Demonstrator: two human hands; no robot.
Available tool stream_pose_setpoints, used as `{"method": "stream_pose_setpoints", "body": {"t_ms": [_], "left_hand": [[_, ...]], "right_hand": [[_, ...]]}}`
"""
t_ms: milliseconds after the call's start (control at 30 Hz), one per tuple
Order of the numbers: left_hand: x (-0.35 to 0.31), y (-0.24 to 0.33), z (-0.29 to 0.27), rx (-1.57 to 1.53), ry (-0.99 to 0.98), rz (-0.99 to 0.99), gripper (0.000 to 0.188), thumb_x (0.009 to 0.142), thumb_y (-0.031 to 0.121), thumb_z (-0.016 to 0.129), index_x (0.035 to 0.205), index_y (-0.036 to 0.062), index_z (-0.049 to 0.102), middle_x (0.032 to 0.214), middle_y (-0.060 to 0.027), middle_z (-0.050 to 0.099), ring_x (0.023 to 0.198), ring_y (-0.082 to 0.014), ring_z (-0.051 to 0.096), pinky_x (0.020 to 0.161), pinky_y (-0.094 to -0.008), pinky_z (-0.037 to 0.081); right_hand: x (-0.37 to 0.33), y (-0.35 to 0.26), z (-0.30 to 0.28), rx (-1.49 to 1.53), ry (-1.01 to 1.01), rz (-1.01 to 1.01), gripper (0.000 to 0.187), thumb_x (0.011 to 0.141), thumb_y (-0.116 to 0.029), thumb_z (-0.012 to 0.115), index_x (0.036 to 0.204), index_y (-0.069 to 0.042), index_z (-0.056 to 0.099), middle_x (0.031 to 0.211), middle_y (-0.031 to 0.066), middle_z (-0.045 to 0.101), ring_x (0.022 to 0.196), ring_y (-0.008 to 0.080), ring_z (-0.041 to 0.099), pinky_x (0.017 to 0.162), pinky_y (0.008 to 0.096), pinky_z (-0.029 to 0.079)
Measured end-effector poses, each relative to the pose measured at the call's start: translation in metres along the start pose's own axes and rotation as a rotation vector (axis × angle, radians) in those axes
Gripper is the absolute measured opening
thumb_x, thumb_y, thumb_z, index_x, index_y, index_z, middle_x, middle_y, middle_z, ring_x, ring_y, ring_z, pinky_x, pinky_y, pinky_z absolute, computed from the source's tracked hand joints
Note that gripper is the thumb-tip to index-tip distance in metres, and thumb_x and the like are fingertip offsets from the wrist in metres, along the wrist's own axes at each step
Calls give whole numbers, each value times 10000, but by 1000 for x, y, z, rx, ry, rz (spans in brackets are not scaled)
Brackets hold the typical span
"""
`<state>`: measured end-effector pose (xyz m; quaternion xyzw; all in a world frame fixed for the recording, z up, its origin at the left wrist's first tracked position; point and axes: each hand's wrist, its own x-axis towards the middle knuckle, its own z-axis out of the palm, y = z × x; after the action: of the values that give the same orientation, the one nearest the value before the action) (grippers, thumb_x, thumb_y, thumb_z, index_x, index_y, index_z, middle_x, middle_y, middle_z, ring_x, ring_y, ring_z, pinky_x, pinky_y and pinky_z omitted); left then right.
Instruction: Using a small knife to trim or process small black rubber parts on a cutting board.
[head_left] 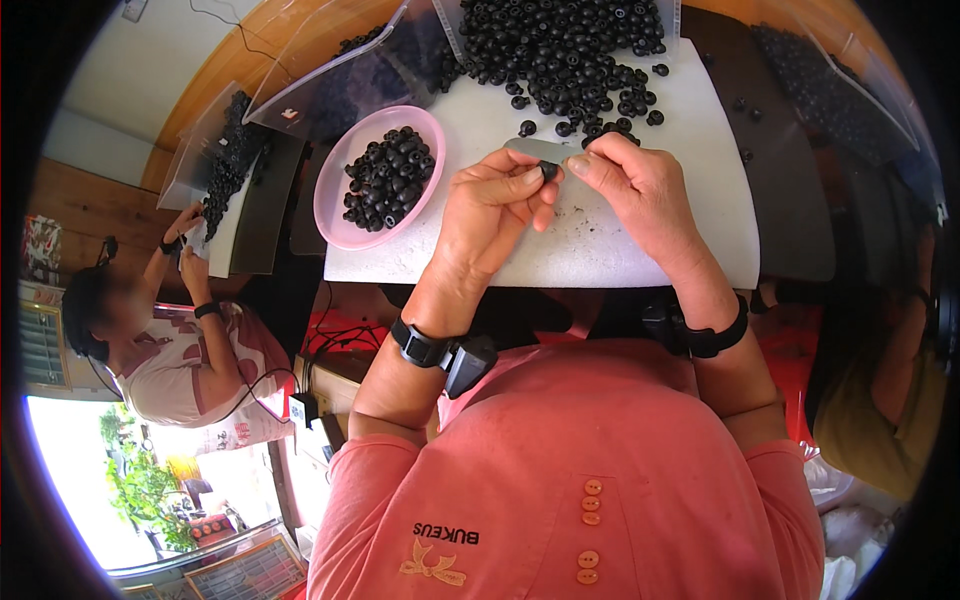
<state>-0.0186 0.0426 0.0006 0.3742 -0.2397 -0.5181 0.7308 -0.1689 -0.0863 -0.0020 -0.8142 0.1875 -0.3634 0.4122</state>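
Observation:
Over the white board [640, 262], my left hand [488, 208] pinches a small round black part [548, 171] between thumb and fingertips. My right hand [645, 195] is closed on a knife, and its flat grey blade [538, 149] reaches left past the black part, close to my left fingers. The knife's handle is mostly hidden in my grip. Just beyond my hands lies a loose pile of black parts [570, 85], each rounded with a hole. To the left of my left hand, a pink bowl [432, 140] holds many more of them.
A clear plastic bin [310, 95] stands behind the bowl. Small dark crumbs [572, 212] dot the board. At the left another person [195, 350] works at a similar pile [228, 160]; at the right edge part of a further person [885, 400] shows beside a dark table [785, 215].

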Motion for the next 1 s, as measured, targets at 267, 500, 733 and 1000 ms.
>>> {"method": "stream_pose_setpoints", "body": {"t_ms": [267, 500, 733, 1000], "left_hand": [[0, 0, 3, -79, -50, -6, 353, 948, 0, 558, 1284, -111, 566, 902, -168, 633, 719, -216, 610, 576, -305, 484], [-1, 0, 2, -50, -68, 2, 341, 946, 1, 550, 1268, -111, 575, 886, -161, 624, 720, -208, 600, 576, -299, 482], [-4, -1, 1, -57, -55, -2, 328, 956, -9, 532, 1266, -109, 576, 901, -162, 624, 734, -207, 603, 569, -298, 484], [-2, -2, -3, -103, -72, -26, 320, 959, -15, 530, 1259, -112, 579, 925, -173, 637, 744, -215, 617, 560, -295, 492]], "right_hand": [[0, 4, 0, 22, -3, -44, 279, 923, -306, 674, 804, -55, 652, 535, 55, 520, 478, 187, 523, 494, 340, 409], [0, 5, -2, -7, -60, -84, 281, 920, -302, 682, 788, -60, 631, 528, 72, 502, 469, 215, 517, 481, 354, 394], [1, 4, -3, -19, -94, -98, 282, 927, -302, 675, 783, -65, 623, 525, 76, 492, 463, 221, 502, 480, 355, 386], [1, 2, -6, 5, -133, -62, 298, 934, -306, 668, 769, -64, 609, 521, 66, 486, 460, 204, 471, 483, 350, 372]]}}
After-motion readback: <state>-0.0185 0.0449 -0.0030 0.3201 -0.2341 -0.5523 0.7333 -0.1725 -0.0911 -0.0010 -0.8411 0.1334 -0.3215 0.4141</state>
